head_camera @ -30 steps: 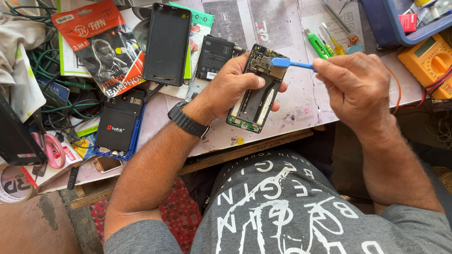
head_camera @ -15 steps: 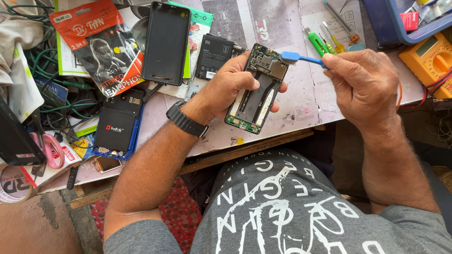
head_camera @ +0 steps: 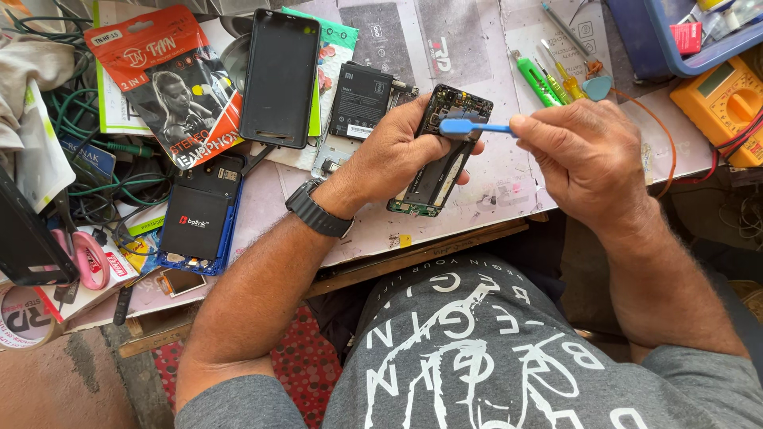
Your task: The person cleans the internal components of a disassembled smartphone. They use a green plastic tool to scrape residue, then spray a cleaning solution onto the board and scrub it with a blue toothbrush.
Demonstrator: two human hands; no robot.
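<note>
The head view looks down on the left hand [head_camera: 397, 151], which wraps around an opened phone [head_camera: 439, 151] and holds it tilted just above the worktop [head_camera: 509, 187], circuit side up. The right hand [head_camera: 584, 155] is closed in a pinch on a blue brush [head_camera: 469, 126], whose head rests on the upper part of the phone's board, near the camera end. The step in hand looks like brushing the exposed board clean. A next stroke would call for light pressure and a steady grip from the left hand, since small parts sit bare along the board.

A black watch [head_camera: 318, 210] sits on the left wrist. Just beyond the left hand lies a black battery [head_camera: 362, 102], flat on the worktop, and beside it a black back cover [head_camera: 280, 78] rests partly over a green packet. Further left lie a red earphone packet [head_camera: 171, 87], a second black battery pack [head_camera: 199, 214] on a blue case, and a tangle of green cable [head_camera: 71, 127]. Beyond the right hand lie a green screwdriver [head_camera: 534, 79] and a yellow one beside it, then an orange multimeter [head_camera: 727, 99] at the worktop's right edge and a blue tray [head_camera: 636, 36] in the far corner.
</note>
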